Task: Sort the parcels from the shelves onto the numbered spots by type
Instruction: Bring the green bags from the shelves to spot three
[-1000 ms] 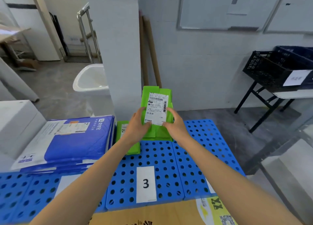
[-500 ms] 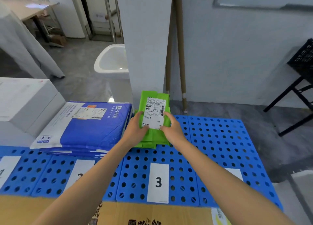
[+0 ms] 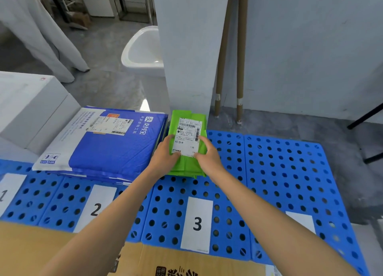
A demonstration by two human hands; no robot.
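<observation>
A green parcel [image 3: 187, 165] with a white shipping label lies on the blue perforated panel [image 3: 275, 172], at the far end of the spot marked 3 [image 3: 196, 224]. It rests on top of more green parcels. My left hand [image 3: 164, 157] grips its left edge and my right hand [image 3: 207, 156] grips its right edge, thumbs on the label. A stack of blue-and-white mailer bags [image 3: 107, 143] lies behind label 2 [image 3: 97, 208]. White boxes [image 3: 31, 105] stand at the far left behind label 1 [image 3: 6, 192].
A brown cardboard box [image 3: 62, 253] fills the near edge below the panels. A white pillar [image 3: 186, 47], two cardboard tubes [image 3: 240, 53] and a white tub [image 3: 143, 49] stand behind the panels. An unreadable label [image 3: 300, 221] marks the rightmost panel.
Both hands have lowered the green parcel from upright in the air down flat onto the green stack at spot 3. The view has tilted downwards and shifted left.
</observation>
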